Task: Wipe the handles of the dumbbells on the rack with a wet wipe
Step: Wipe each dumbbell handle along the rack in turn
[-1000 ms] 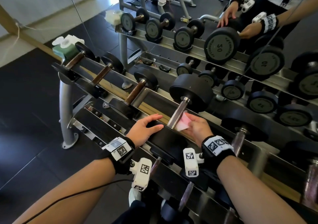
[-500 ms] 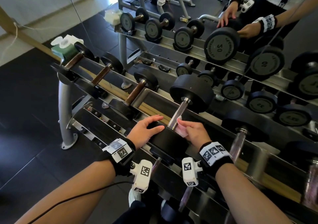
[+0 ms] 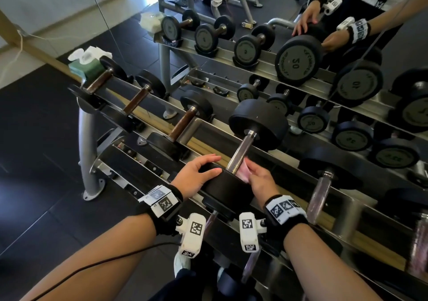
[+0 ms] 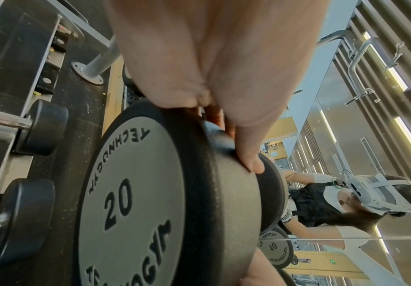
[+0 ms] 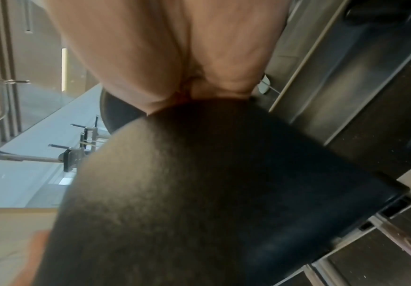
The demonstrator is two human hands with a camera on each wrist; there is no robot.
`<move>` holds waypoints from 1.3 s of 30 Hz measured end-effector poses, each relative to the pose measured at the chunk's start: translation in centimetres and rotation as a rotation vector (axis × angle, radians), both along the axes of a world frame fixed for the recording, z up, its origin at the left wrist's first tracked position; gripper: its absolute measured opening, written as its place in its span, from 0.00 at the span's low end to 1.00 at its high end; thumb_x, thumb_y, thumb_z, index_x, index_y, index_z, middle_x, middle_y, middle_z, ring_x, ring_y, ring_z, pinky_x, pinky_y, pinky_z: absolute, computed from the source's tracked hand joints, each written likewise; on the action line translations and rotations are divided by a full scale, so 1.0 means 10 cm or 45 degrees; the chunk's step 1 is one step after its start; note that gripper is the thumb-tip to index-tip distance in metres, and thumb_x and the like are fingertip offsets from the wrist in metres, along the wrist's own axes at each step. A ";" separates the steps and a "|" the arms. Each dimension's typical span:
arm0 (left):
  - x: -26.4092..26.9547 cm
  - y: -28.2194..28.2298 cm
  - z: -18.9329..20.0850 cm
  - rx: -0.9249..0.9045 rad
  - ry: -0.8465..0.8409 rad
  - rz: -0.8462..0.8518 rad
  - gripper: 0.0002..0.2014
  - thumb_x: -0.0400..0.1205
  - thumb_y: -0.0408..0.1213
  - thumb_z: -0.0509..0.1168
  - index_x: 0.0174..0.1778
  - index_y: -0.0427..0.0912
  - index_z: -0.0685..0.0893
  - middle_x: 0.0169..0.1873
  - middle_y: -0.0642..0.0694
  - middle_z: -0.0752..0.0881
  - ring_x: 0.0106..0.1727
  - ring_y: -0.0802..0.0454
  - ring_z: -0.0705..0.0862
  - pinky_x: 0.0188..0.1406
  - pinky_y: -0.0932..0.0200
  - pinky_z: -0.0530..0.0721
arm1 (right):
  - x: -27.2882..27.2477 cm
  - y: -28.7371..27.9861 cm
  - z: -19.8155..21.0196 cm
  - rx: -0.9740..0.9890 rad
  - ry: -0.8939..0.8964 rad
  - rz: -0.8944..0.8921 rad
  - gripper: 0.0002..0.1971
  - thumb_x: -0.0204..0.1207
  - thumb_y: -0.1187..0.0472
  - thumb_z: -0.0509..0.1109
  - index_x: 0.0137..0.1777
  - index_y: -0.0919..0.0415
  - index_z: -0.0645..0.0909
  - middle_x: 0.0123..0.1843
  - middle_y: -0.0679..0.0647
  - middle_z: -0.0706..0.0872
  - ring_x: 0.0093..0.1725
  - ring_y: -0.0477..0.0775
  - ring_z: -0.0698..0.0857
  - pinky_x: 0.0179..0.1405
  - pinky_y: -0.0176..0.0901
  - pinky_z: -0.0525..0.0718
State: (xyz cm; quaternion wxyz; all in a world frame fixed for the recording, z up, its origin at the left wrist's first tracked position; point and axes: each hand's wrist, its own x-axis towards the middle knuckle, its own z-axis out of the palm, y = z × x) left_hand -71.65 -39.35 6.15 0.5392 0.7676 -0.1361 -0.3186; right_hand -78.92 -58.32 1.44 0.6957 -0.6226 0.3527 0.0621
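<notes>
Pink wipe (image 3: 243,170) sits pinched in my right hand (image 3: 260,181), fingers curled round it and pressed to the near end of the steel handle (image 3: 240,152), at about five o'clock from the far head (image 3: 258,127). I hold it low there, I judge, to scrub where the handle meets the near head (image 3: 228,188). My left hand (image 3: 195,177) lies at nine o'clock of that head, fingers straight and spread over its rim, holding nothing, probably to stop the dumbbell rolling on the rack (image 3: 148,128).

Left wrist: my fingertips (image 4: 256,164) rest flat on the black rim above the grey "20" plate (image 4: 131,203).

Right wrist: the black head (image 5: 199,193) fills the view under my palm (image 5: 175,48); wipe and fingers are hidden here.
</notes>
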 end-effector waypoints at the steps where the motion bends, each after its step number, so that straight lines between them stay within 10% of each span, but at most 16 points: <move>1: 0.00 0.00 -0.01 0.001 0.001 -0.005 0.19 0.82 0.40 0.69 0.71 0.54 0.81 0.73 0.53 0.76 0.72 0.52 0.77 0.73 0.44 0.77 | -0.04 -0.01 0.00 0.007 -0.003 0.029 0.18 0.83 0.61 0.69 0.72 0.48 0.81 0.66 0.55 0.87 0.67 0.56 0.84 0.73 0.57 0.79; 6: 0.01 0.01 -0.03 0.001 -0.013 -0.015 0.20 0.82 0.40 0.68 0.71 0.55 0.80 0.73 0.53 0.77 0.72 0.52 0.77 0.73 0.44 0.77 | 0.01 -0.17 0.12 0.025 -0.088 -0.181 0.22 0.78 0.77 0.60 0.65 0.61 0.86 0.59 0.66 0.89 0.58 0.62 0.89 0.58 0.45 0.86; 13: -0.05 -0.01 0.04 0.046 -0.063 -0.010 0.19 0.85 0.39 0.65 0.72 0.52 0.79 0.73 0.52 0.76 0.72 0.53 0.76 0.75 0.45 0.75 | 0.25 0.01 0.19 0.232 0.004 -0.328 0.06 0.84 0.52 0.68 0.54 0.49 0.87 0.59 0.59 0.89 0.59 0.60 0.87 0.70 0.54 0.78; 18: -0.08 -0.03 0.05 0.041 -0.062 0.028 0.18 0.85 0.36 0.64 0.72 0.48 0.79 0.69 0.45 0.80 0.69 0.48 0.80 0.73 0.43 0.76 | 0.03 0.00 0.12 0.114 -0.050 -0.093 0.13 0.85 0.63 0.65 0.53 0.48 0.90 0.54 0.59 0.92 0.56 0.59 0.90 0.67 0.53 0.83; 26: -0.08 -0.03 0.03 0.002 0.003 0.063 0.17 0.85 0.36 0.65 0.71 0.49 0.80 0.66 0.41 0.83 0.64 0.46 0.84 0.68 0.45 0.82 | 0.11 -0.35 0.25 0.272 -0.070 -0.263 0.22 0.78 0.78 0.53 0.54 0.62 0.88 0.52 0.64 0.90 0.41 0.56 0.89 0.26 0.36 0.82; 30: -0.06 -0.01 0.00 -0.019 0.034 0.055 0.17 0.84 0.38 0.66 0.70 0.53 0.80 0.64 0.43 0.84 0.62 0.47 0.85 0.67 0.45 0.83 | 0.37 -0.33 0.23 0.400 -0.061 -0.534 0.07 0.84 0.62 0.66 0.54 0.61 0.86 0.51 0.61 0.90 0.48 0.56 0.87 0.44 0.43 0.86; 32: -0.06 -0.01 -0.03 -0.016 0.012 0.060 0.17 0.84 0.39 0.67 0.69 0.52 0.81 0.65 0.44 0.84 0.64 0.46 0.84 0.69 0.43 0.81 | 0.43 -0.23 0.18 0.361 -0.065 -0.452 0.16 0.80 0.52 0.72 0.60 0.63 0.85 0.53 0.59 0.89 0.52 0.54 0.87 0.59 0.43 0.79; 35: -0.06 -0.01 -0.07 -0.017 -0.023 0.067 0.17 0.84 0.39 0.68 0.69 0.51 0.82 0.66 0.46 0.83 0.67 0.47 0.82 0.71 0.43 0.79 | 0.30 -0.10 0.12 0.041 -0.076 -0.177 0.22 0.81 0.43 0.69 0.65 0.58 0.86 0.56 0.53 0.90 0.57 0.47 0.86 0.53 0.34 0.75; 39: -0.04 -0.01 -0.10 -0.019 -0.037 0.059 0.16 0.83 0.40 0.68 0.68 0.52 0.83 0.67 0.48 0.82 0.68 0.48 0.81 0.72 0.43 0.78 | 0.06 -0.08 0.02 -0.155 0.033 0.094 0.18 0.79 0.41 0.70 0.59 0.52 0.90 0.61 0.56 0.88 0.65 0.58 0.84 0.72 0.56 0.75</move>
